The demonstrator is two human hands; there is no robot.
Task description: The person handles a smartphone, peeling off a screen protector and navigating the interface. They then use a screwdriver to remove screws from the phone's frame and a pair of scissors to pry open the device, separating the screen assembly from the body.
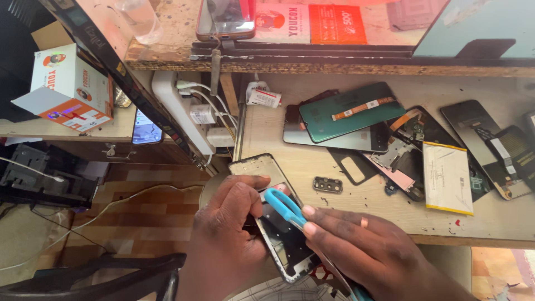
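A phone frame (276, 223), a thin dark rectangle with a pale glossy top end and rounded corners, is held tilted over the front edge of a wooden workbench (312, 167). The left hand (228, 223) wraps around its long left side, thumb laid across the face, seemingly to steady it. The right hand (368, 251) pinches a light blue plastic pry tool (284, 205), whose flat curved end rests on the frame's middle, apparently to work along a seam. Just beyond, on the scuffed, speckled bench, lies a small dark camera bezel (327, 185). Further back sit a teal back cover (345, 111) with an orange ribbon cable, a white and yellow battery pack (447, 177), and several bare screens. To the left, white chargers (203, 114) hang from a power strip, near an orange and white box (69, 86)
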